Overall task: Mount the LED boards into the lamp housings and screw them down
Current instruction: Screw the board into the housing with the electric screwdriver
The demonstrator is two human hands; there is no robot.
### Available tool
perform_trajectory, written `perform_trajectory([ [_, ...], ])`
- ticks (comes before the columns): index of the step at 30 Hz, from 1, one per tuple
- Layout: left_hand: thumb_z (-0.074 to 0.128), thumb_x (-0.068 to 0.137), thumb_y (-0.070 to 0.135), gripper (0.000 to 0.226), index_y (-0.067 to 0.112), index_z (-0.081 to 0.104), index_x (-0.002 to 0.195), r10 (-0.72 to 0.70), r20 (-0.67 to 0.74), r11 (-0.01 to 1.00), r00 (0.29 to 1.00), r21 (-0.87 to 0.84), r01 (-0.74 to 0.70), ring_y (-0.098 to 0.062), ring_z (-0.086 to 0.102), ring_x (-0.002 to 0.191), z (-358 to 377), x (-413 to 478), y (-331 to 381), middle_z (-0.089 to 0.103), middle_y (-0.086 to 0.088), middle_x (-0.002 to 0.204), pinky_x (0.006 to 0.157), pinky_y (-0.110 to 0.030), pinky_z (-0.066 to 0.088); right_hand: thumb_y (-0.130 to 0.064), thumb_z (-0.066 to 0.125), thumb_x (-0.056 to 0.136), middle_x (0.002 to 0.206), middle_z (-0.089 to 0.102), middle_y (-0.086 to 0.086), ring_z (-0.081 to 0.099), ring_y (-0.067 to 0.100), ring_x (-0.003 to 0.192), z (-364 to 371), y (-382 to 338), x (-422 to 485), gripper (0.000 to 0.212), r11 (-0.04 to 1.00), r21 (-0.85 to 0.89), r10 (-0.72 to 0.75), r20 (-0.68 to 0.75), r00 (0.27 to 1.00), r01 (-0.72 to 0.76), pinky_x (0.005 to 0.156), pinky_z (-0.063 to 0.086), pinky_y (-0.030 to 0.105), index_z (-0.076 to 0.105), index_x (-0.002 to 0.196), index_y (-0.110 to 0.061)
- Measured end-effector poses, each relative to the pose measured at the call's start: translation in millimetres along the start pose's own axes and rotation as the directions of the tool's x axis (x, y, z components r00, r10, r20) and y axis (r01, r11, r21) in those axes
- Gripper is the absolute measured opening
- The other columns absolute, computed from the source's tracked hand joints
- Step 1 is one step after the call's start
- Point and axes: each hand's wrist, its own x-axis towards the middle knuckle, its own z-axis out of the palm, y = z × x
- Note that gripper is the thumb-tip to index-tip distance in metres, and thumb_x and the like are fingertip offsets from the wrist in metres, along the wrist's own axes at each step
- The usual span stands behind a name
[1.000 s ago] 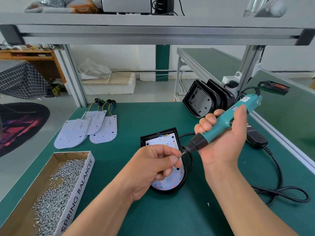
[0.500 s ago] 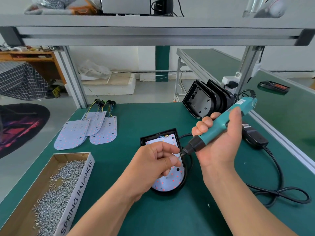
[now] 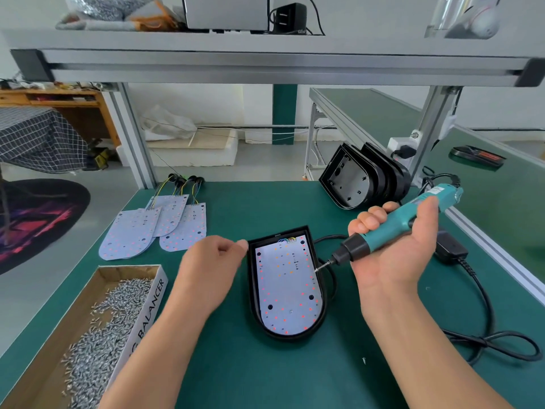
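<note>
Right hand [image 3: 395, 255] grips teal electric screwdriver [image 3: 404, 225], bit at right rim of black D-shaped lamp housing [image 3: 255, 290] holding white LED board [image 3: 287, 287]. Left hand [image 3: 212, 267] loosely curled beside housing; contents unclear.

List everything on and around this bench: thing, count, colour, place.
lamp housing: one, black, bench centre, LED board inside
mounted LED board: one, white with red dots
loose LED boards: three or so, white, overlapping, far left
spare housings: a black stack, far right, count unclear
screw box: one, cardboard, near left, full of silver screws
loose screw: one, silver, near the right forearm
electric screwdriver: one, teal and black
power cable: black, right
left hand: closed loosely, left of the housing
right hand: holding the screwdriver
</note>
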Motion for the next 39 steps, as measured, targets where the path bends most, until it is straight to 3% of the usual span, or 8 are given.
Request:
perform_trajectory([
  [5,0.073,0.093,0.057,0.033,0.027,0.063,0.085,-0.077,0.186,0.996,0.980,-0.021,0.082,-0.020,0.027,0.064,11,-2,-4,0.034,-0.003,0.071,0.064,-0.035,0.022,-0.062,0.059,0.098,0.073,0.046,-0.001,0.046,0.016,0.058,-3,-1,3,0.048,1.000,-0.010,-0.024,-0.016,1.000,0.024,0.059,0.041,0.028,0.055,0.087,-0.016],
  [9,0.078,0.093,0.049,0.049,0.002,0.067,0.087,-0.113,0.316,0.964,0.942,-0.194,0.180,-0.018,0.029,0.059,20,-7,0,0.038,-0.003,0.067,0.059,-0.029,0.023,-0.062,0.059,0.099,0.073,0.046,0.000,0.046,0.017,0.058,-5,-3,7,0.047,0.998,-0.033,-0.052,-0.012,0.999,0.051,0.058,0.041,0.028,0.055,0.085,-0.017],
  [14,0.073,0.078,0.055,0.043,0.019,0.049,0.080,-0.102,0.345,0.961,0.933,-0.208,0.182,-0.013,0.029,0.049,33,-21,14,0.037,0.011,0.059,0.051,-0.028,0.023,-0.062,0.061,0.097,0.074,0.047,0.000,0.046,0.018,0.060,-8,-10,13,0.046,0.989,-0.084,-0.123,-0.002,0.992,0.123,0.059,0.042,0.029,0.056,0.084,-0.019],
  [18,0.068,0.068,0.047,0.059,-0.003,0.066,0.099,-0.071,0.433,0.964,0.899,-0.202,0.173,-0.014,0.056,0.075,38,-26,16,0.064,0.002,0.084,0.077,-0.035,0.044,-0.062,0.062,0.097,0.075,0.047,0.000,0.046,0.019,0.061,-11,-16,17,0.045,0.975,-0.126,-0.183,0.019,0.983,0.184,0.061,0.042,0.031,0.055,0.084,-0.020],
  [24,0.067,0.071,0.038,0.052,0.002,0.074,0.108,-0.049,0.466,0.975,0.883,-0.169,0.143,-0.042,0.075,0.097,36,-29,18,0.078,-0.018,0.112,0.104,-0.062,0.054,-0.056,0.060,0.099,0.072,0.049,0.001,0.049,0.021,0.059,-10,-11,17,0.039,0.952,-0.223,-0.203,0.047,0.978,0.209,0.059,0.043,0.029,0.054,0.082,-0.021],
  [30,0.066,0.072,0.035,0.042,0.008,0.079,0.102,-0.060,0.467,0.976,0.882,-0.159,0.150,-0.041,0.074,0.107,33,-32,22,0.081,-0.012,0.107,0.104,-0.060,0.055,-0.050,0.058,0.100,0.071,0.048,0.004,0.047,0.023,0.056,-6,-4,16,0.035,0.929,-0.293,-0.206,0.096,0.974,0.225,0.058,0.042,0.030,0.052,0.084,-0.019],
  [34,0.066,0.073,0.035,0.047,0.003,0.075,0.105,-0.066,0.482,0.971,0.873,-0.171,0.168,-0.026,0.072,0.089,32,-32,23,0.078,-0.017,0.112,0.105,-0.061,0.053,-0.048,0.057,0.099,0.071,0.047,0.006,0.045,0.023,0.055,-5,-1,16,0.034,0.919,-0.314,-0.211,0.120,0.970,0.239,0.057,0.042,0.030,0.051,0.083,-0.018],
  [39,0.065,0.073,0.035,0.054,-0.004,0.069,0.110,-0.047,0.492,0.962,0.869,-0.211,0.172,-0.020,0.062,0.084,33,-30,20,0.077,-0.023,0.111,0.088,-0.045,0.054,-0.046,0.059,0.100,0.069,0.048,0.006,0.048,0.023,0.053,-6,3,18,0.034,0.912,-0.326,-0.205,0.158,0.966,0.247,0.057,0.042,0.030,0.054,0.080,-0.019],
])
